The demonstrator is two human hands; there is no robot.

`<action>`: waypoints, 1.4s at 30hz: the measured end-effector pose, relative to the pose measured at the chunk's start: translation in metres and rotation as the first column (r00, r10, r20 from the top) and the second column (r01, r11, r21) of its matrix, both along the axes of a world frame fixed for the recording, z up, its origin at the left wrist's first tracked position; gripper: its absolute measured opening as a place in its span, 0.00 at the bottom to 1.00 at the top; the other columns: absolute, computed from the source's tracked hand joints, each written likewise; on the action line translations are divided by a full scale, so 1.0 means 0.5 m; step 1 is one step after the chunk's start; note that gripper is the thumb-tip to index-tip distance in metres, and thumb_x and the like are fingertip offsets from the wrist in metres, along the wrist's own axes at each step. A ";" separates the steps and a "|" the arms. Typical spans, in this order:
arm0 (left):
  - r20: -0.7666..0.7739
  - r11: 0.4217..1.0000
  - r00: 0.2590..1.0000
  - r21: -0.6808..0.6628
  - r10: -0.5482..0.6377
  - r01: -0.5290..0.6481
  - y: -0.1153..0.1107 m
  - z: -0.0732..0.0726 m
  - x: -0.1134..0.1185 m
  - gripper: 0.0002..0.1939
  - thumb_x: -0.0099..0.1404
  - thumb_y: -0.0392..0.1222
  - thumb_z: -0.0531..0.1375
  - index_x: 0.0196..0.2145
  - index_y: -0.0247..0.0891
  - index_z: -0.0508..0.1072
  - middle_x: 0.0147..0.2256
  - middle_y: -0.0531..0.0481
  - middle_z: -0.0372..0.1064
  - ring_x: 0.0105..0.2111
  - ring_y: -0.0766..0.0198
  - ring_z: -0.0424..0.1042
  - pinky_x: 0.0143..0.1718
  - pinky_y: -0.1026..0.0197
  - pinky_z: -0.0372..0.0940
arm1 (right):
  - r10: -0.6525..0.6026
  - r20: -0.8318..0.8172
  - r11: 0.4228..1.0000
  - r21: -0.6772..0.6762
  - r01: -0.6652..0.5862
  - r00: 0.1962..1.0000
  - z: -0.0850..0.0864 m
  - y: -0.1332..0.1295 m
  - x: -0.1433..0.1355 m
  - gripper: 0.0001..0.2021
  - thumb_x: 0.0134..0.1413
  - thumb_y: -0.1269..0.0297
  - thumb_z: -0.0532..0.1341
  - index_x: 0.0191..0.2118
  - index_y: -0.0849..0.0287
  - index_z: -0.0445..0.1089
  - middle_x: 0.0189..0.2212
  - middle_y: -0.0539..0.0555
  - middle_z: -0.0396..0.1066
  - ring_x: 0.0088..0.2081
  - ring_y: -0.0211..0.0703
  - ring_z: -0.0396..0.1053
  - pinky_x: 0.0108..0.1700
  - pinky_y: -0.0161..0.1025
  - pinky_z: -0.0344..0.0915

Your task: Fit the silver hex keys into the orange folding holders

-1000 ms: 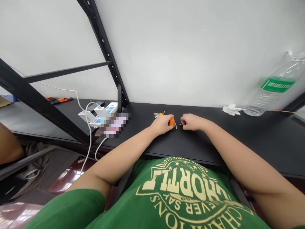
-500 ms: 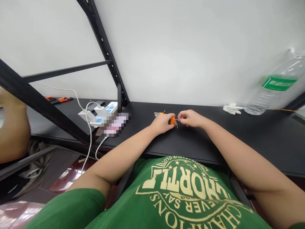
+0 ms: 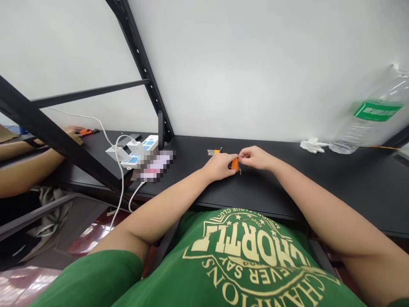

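Note:
My left hand [image 3: 220,166] is closed around an orange hex key holder [image 3: 234,164] low over the black tabletop. A metal hex key end [image 3: 240,171] sticks out below the holder on its right. Beyond my left knuckles, several silver key shafts [image 3: 211,152] and another orange part show; whether they belong to the same holder I cannot tell. My right hand [image 3: 254,157] meets the holder's right side, thumb and fingertips pinched on a hex key that is mostly hidden.
A white power strip [image 3: 150,145] with chargers and cables and a blurred phone [image 3: 158,165] lie left. A black metal post [image 3: 143,64] rises behind them. At right are crumpled white tissue [image 3: 313,145] and a large plastic bottle [image 3: 367,119]. Another person's arms [image 3: 38,166] reach in at far left.
My left hand and the orange holder have shifted slightly right, closing the gap to my right fingertips. At far left the other person's hands have come into view near an orange tool.

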State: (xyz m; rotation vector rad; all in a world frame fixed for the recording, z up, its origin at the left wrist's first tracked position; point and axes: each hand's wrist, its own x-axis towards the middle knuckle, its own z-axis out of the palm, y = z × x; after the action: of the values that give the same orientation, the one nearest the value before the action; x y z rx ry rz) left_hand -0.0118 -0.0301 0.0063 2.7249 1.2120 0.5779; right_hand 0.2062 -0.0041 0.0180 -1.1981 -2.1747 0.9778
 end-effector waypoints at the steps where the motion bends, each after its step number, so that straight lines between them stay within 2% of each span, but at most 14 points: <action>1: 0.030 1.000 1.000 -0.012 -0.004 0.005 -0.001 -0.001 0.001 0.15 0.61 0.41 0.64 0.47 0.42 0.76 0.37 0.50 0.77 0.39 0.57 0.76 0.41 0.60 0.67 | -0.027 -0.039 1.000 0.010 0.028 0.999 -0.005 0.001 -0.006 0.11 0.51 0.56 0.63 0.27 0.57 0.68 0.21 0.45 0.63 0.24 0.36 0.56 0.29 0.36 0.55; 5: 0.190 0.997 0.980 -0.054 0.059 -0.049 -0.003 -0.007 0.005 0.19 0.61 0.43 0.65 0.51 0.42 0.75 0.39 0.52 0.78 0.37 0.61 0.76 0.42 0.61 0.69 | -0.222 -0.259 0.969 0.054 0.243 0.940 -0.023 -0.001 -0.038 0.18 0.61 0.47 0.55 0.27 0.55 0.62 0.20 0.46 0.58 0.25 0.39 0.58 0.29 0.37 0.57; 7: 0.229 0.997 0.971 -0.056 0.065 -0.053 -0.004 -0.008 0.009 0.21 0.61 0.44 0.65 0.52 0.41 0.75 0.40 0.52 0.79 0.37 0.61 0.76 0.43 0.61 0.69 | -0.298 -0.332 0.930 0.110 0.351 0.895 -0.026 -0.006 -0.052 0.21 0.66 0.43 0.51 0.30 0.54 0.63 0.22 0.48 0.61 0.28 0.42 0.61 0.32 0.38 0.59; 9: 0.229 0.999 0.972 -0.034 0.045 -0.038 -0.006 -0.008 0.014 0.21 0.61 0.43 0.65 0.52 0.40 0.75 0.40 0.51 0.79 0.38 0.60 0.77 0.43 0.61 0.69 | -0.317 -0.327 0.905 0.176 0.387 0.890 -0.026 -0.014 -0.063 0.22 0.67 0.41 0.50 0.32 0.54 0.63 0.24 0.49 0.65 0.30 0.43 0.64 0.34 0.38 0.60; 14: 0.123 0.990 0.983 0.012 0.137 -0.139 -0.004 -0.008 0.020 0.17 0.60 0.40 0.63 0.47 0.36 0.77 0.40 0.45 0.80 0.39 0.53 0.79 0.41 0.57 0.69 | -0.325 -0.113 0.895 0.285 0.344 0.939 -0.016 -0.036 -0.079 0.19 0.68 0.42 0.53 0.37 0.53 0.66 0.24 0.48 0.70 0.30 0.45 0.69 0.36 0.38 0.59; 18: 0.071 0.987 0.985 -0.008 0.158 -0.158 0.001 -0.013 0.016 0.11 0.60 0.41 0.65 0.42 0.38 0.79 0.41 0.44 0.80 0.41 0.50 0.79 0.42 0.56 0.70 | -0.140 0.062 0.918 0.382 0.106 0.988 -0.003 -0.055 -0.079 0.13 0.71 0.53 0.51 0.47 0.53 0.67 0.30 0.52 0.76 0.33 0.49 0.72 0.38 0.39 0.59; 21: 0.062 0.990 0.988 -0.042 0.139 -0.136 0.001 -0.011 0.013 0.11 0.62 0.42 0.64 0.42 0.41 0.79 0.40 0.47 0.80 0.41 0.51 0.79 0.42 0.56 0.70 | -0.008 0.094 0.917 0.399 -0.030 0.996 0.007 -0.061 -0.066 0.13 0.70 0.55 0.53 0.52 0.53 0.66 0.31 0.52 0.77 0.33 0.47 0.72 0.39 0.39 0.61; 23: 0.047 0.987 0.987 -0.038 0.155 -0.153 0.001 -0.008 0.012 0.15 0.62 0.42 0.64 0.47 0.42 0.78 0.40 0.47 0.80 0.42 0.52 0.79 0.43 0.56 0.70 | -0.053 0.052 0.902 0.432 0.025 0.997 0.013 -0.051 -0.048 0.13 0.69 0.57 0.53 0.53 0.54 0.67 0.28 0.50 0.74 0.29 0.45 0.69 0.38 0.38 0.61; 26: 0.013 0.982 0.982 -0.025 0.189 -0.189 0.002 -0.003 0.010 0.23 0.61 0.45 0.66 0.54 0.42 0.75 0.43 0.46 0.80 0.44 0.51 0.79 0.45 0.56 0.70 | -0.237 0.088 0.864 0.475 0.169 0.968 0.014 -0.009 -0.002 0.11 0.66 0.63 0.54 0.47 0.56 0.72 0.29 0.52 0.74 0.30 0.43 0.67 0.38 0.38 0.62; 29: 0.013 0.981 0.982 -0.059 0.186 -0.185 0.006 -0.005 0.007 0.28 0.62 0.46 0.66 0.59 0.43 0.72 0.45 0.48 0.80 0.44 0.53 0.78 0.47 0.56 0.70 | -0.251 0.367 0.884 0.463 0.059 0.896 -0.002 0.047 0.052 0.09 0.58 0.68 0.59 0.40 0.58 0.76 0.39 0.56 0.77 0.40 0.47 0.70 0.43 0.39 0.63; 32: 0.030 0.988 0.991 -0.088 0.133 -0.130 0.011 -0.010 0.003 0.32 0.64 0.45 0.65 0.65 0.47 0.67 0.43 0.51 0.79 0.42 0.57 0.78 0.48 0.58 0.70 | -0.216 0.494 0.924 0.382 0.012 0.843 -0.029 0.089 0.091 0.12 0.57 0.68 0.61 0.45 0.57 0.79 0.44 0.57 0.76 0.44 0.47 0.71 0.46 0.39 0.64; 36: 0.051 0.996 0.998 -0.089 0.032 -0.028 0.020 -0.017 -0.003 0.24 0.67 0.43 0.63 0.60 0.47 0.72 0.46 0.50 0.78 0.43 0.59 0.77 0.49 0.59 0.68 | -0.190 0.517 0.935 0.356 -0.007 0.835 -0.047 0.108 0.106 0.14 0.60 0.66 0.61 0.48 0.55 0.80 0.46 0.57 0.75 0.45 0.47 0.72 0.46 0.39 0.64; 40: 0.061 0.995 0.998 -0.096 0.022 -0.016 0.024 -0.023 -0.002 0.17 0.66 0.42 0.64 0.53 0.45 0.74 0.44 0.50 0.78 0.43 0.58 0.76 0.49 0.58 0.68 | -0.191 0.535 0.935 0.354 -0.013 0.823 -0.045 0.105 0.095 0.09 0.58 0.68 0.61 0.40 0.57 0.79 0.43 0.57 0.77 0.42 0.46 0.72 0.42 0.37 0.64; 42: 0.078 0.993 0.996 -0.111 0.046 -0.038 0.022 -0.027 0.001 0.14 0.67 0.41 0.64 0.50 0.45 0.73 0.42 0.51 0.77 0.41 0.58 0.76 0.46 0.59 0.68 | -0.203 0.538 0.954 0.298 0.041 0.818 -0.046 0.102 0.083 0.06 0.54 0.68 0.62 0.37 0.57 0.77 0.39 0.56 0.78 0.37 0.44 0.73 0.38 0.37 0.63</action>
State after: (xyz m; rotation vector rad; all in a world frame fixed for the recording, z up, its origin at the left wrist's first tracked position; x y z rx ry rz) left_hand -0.0114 -0.0189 -0.0073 2.5668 1.2459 0.6007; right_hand 0.2478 0.0469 -0.0052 -1.6101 -2.5182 0.2500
